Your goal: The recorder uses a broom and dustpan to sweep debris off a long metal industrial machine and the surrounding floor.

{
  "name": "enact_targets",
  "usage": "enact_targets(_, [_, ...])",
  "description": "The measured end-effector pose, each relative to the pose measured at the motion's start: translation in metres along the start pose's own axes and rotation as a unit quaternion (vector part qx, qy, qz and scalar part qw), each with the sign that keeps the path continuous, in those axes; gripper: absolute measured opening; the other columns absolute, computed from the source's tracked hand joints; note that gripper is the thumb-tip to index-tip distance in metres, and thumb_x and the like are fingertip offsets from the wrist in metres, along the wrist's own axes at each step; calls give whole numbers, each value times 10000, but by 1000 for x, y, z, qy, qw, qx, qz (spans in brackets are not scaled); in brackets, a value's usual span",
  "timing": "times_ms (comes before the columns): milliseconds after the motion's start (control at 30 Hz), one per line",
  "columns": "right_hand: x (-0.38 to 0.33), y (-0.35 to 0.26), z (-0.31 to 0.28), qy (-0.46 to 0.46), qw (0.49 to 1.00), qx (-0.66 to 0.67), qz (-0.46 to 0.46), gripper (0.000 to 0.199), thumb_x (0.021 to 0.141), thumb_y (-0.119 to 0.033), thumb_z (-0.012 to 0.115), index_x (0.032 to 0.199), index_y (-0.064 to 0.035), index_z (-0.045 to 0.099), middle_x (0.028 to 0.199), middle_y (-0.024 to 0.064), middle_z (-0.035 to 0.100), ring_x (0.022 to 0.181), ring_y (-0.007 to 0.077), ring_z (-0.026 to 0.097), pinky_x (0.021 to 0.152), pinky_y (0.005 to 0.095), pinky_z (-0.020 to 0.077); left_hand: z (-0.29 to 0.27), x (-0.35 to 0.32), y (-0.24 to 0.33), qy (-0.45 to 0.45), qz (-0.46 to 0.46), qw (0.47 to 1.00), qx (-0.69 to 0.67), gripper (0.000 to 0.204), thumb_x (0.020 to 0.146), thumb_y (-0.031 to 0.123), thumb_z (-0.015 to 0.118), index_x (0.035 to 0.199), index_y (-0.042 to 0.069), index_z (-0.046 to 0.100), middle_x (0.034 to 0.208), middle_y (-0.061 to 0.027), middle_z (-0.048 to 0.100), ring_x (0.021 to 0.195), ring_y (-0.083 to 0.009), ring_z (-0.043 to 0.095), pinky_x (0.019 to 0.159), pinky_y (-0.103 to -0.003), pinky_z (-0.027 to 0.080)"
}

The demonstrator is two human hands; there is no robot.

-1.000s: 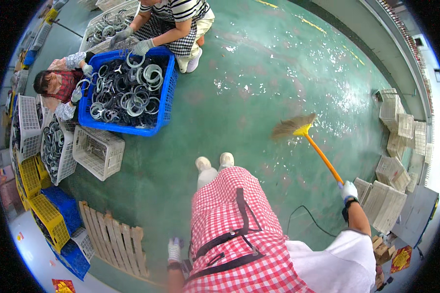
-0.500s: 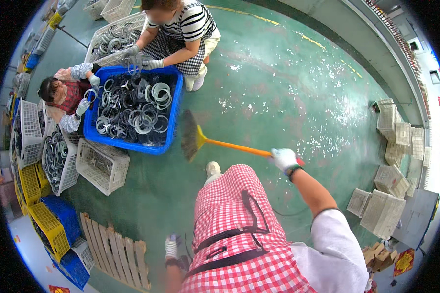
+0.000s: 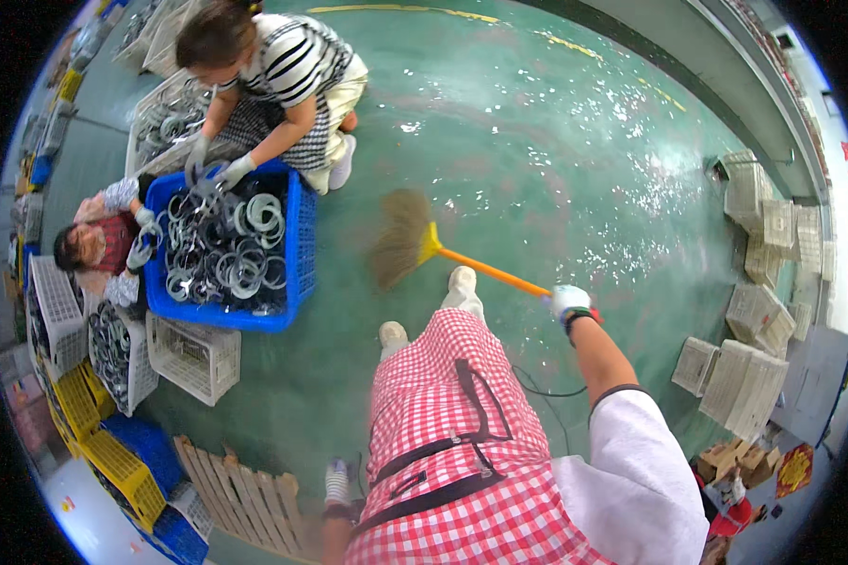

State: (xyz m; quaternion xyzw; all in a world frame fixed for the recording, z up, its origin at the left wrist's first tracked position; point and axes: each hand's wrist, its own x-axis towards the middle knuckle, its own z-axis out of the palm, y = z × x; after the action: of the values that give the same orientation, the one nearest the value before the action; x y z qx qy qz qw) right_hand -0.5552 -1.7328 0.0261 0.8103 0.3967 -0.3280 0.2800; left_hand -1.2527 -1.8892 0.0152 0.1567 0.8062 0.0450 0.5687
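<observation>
My right hand (image 3: pixel 567 301), in a white glove with a dark wristband, is shut on the orange handle of a broom (image 3: pixel 485 271). The handle slants up and left to a brown brush head (image 3: pixel 400 240). The brush rests on the green floor just ahead of my two white shoes (image 3: pixel 462 287). My red-checked apron (image 3: pixel 452 424) fills the lower middle. My left hand (image 3: pixel 334 482), also in a light glove, hangs low beside the apron, near a wooden pallet. Its fingers are too small to read.
A blue crate (image 3: pixel 299 254) of metal rings stands left of the brush, with two people crouched at it. White and yellow crates (image 3: pixel 193 358) line the left. A wooden pallet (image 3: pixel 245 490) lies lower left. White crates (image 3: pixel 754 377) stack on the right. White specks (image 3: pixel 612 235) dot the floor.
My right hand swung the broom from the far right across to the left. The brush head now lies in front of my feet, close to the blue crate.
</observation>
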Motion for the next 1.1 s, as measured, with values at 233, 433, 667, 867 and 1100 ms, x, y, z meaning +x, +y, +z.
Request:
enact_targets(233, [-19,224,-2,-17,978,26,208,412,840,-479,516,972,-126,682,965,104,670,906,292,640,772,412,507,91,-22,110,-42,50,996,-59,333,918,217,495,1209,57,469,901,-94,621,722,-174,587,658,-312,502])
enact_targets(433, [-72,321,-43,40,976,18,211,478,864,-485,486,922,-36,639,964,177,634,925,333,603,798,427,475,130,-43,145,-40,90,991,-86,316,926,219,497,1190,47,467,921,-100,633,747,-186,609,676,-314,515])
enact_targets(667, [-74,263,-71,22,998,32,54,430,864,-473,498,936,-67,621,867,177,640,860,345,609,776,435,474,174,-77,145,-32,19,995,-95,282,909,213,515,1144,58,494,946,-120,614,823,-220,597,743,-340,500])
enact_targets(867, [18,75,-107,63,977,-27,-203,383,822,-460,543,822,-87,630,769,124,647,743,319,629,652,434,498,165,-117,156,-42,26,991,-122,483,907,291,495,1312,73,348,1038,-104,557,882,-224,543,814,-377,460])
enact_targets(1100, [90,-154,-104,91,917,-141,-363,268,804,-357,546,844,-149,711,800,62,687,767,245,667,628,390,518,139,-108,142,42,70,995,-61,413,893,349,528,1091,-13,529,920,-96,609,807,-205,564,731,-348,467])
